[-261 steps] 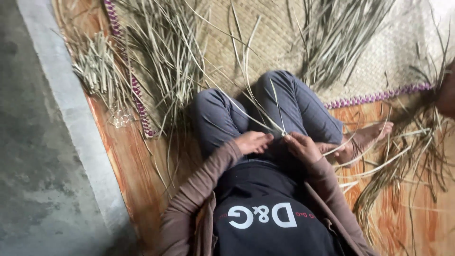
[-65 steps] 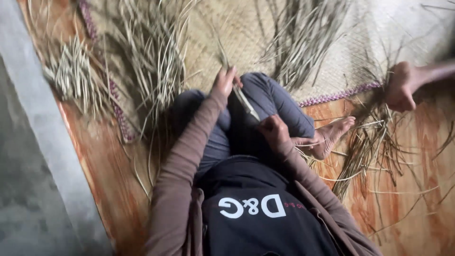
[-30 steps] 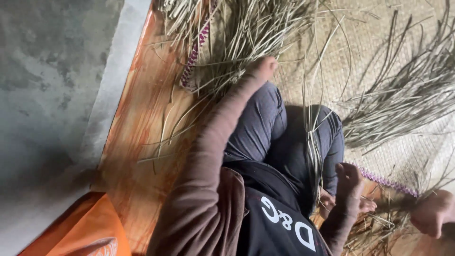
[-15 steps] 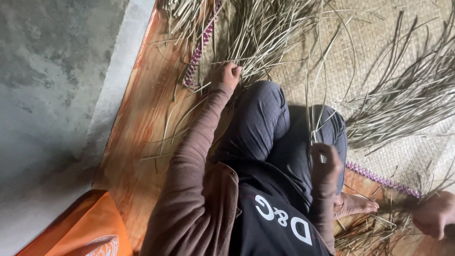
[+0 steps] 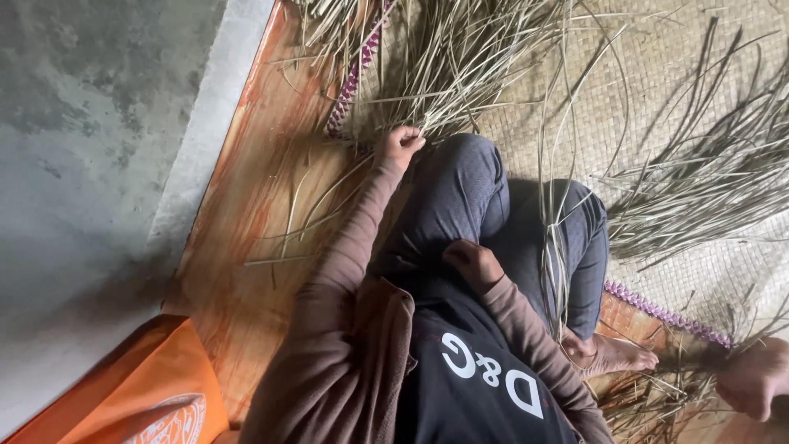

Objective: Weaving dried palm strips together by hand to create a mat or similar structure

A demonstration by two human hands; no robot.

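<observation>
Far left: grey concrete floor (image 5: 74,123), with a pale raised strip (image 5: 209,156) running along its edge. Lower left corner: an orange cloth (image 5: 140,395) with a pale round pattern. Next to the strip: glossy orange-brown flooring (image 5: 255,214), scattered with a few loose dried strands.

Further right: the left hand (image 5: 399,148), arm stretched forward in a brown sleeve (image 5: 345,263), fingers curled shut around the near ends of a bundle of dried grass strips (image 5: 460,57) at the edge of the woven mat (image 5: 657,82). Bundle fanning away toward the top of the view, lying across the mat's purple braided border (image 5: 353,82) and touching the left knee of the dark grey trousers (image 5: 460,197).

Centre: the right hand (image 5: 470,261), resting on the lap against the trousers, fingers bent inward; cannot tell whether anything is gripped. Just right of it: several long thin strands (image 5: 552,247) rising between the 2 bent legs and arching up over the mat.

Right: another loose sheaf of grass strips (image 5: 707,181) spread over the mat. Lower right: a bare foot (image 5: 616,355) on the flooring, then 1 hand of another person (image 5: 754,380) at the frame edge, among tangled strands.
</observation>
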